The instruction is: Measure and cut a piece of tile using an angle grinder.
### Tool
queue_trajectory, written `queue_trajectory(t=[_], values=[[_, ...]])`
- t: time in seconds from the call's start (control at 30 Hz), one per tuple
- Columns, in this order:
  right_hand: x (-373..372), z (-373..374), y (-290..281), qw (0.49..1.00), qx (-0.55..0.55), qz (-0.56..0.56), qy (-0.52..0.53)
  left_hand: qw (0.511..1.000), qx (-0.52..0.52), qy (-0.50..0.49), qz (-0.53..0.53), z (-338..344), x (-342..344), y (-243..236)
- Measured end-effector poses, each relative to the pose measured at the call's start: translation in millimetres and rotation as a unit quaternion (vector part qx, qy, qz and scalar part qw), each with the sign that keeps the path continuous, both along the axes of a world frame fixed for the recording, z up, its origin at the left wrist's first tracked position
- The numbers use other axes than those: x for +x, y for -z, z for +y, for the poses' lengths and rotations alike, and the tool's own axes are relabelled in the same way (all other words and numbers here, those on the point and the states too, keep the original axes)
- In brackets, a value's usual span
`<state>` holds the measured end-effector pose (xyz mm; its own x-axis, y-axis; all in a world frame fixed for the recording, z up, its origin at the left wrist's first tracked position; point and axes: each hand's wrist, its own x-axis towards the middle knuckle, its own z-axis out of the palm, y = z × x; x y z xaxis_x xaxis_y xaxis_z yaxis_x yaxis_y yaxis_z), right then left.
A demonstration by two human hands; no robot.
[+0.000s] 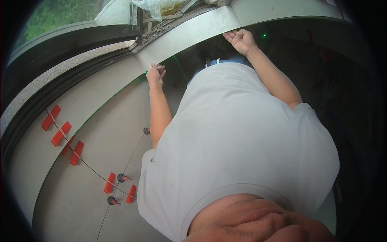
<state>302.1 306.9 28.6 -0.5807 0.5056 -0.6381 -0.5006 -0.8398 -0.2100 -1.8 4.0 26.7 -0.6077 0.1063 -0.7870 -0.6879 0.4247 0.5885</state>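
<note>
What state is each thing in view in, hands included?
Left hand: fingers loosely curled, at the pale slab's edge; grip unclear.
Right hand: fingers partly bent, fingertips at the edge; grip unclear.
Pale slab: thin seam at its right end.
Red wedges: set in a row along a seam.
Black round clips: spaced along another seam.
Plastic bag: crumpled.
Green light dot: lit.

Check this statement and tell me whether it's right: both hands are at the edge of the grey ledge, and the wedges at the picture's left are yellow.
Not quite: the wedges at the picture's left are red, not yellow, as the head view shows. The left hand and right hand are indeed at the edge of the grey ledge.
</note>
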Motion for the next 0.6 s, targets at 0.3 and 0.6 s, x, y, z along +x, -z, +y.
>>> queue_trajectory(t=[0.3,0.6], values=[[41.0,0.2,-4.4,0.983,0.047,-0.143,-0.109,0.998,-0.028,0.053,0.014,-2.6,0.8,-3.7],[117.1,-26.3,35.0,0.815,0.11,-0.479,-0.308,0.999,-0.031,0.004,0.006,-1.7,5.2,-3.9]])
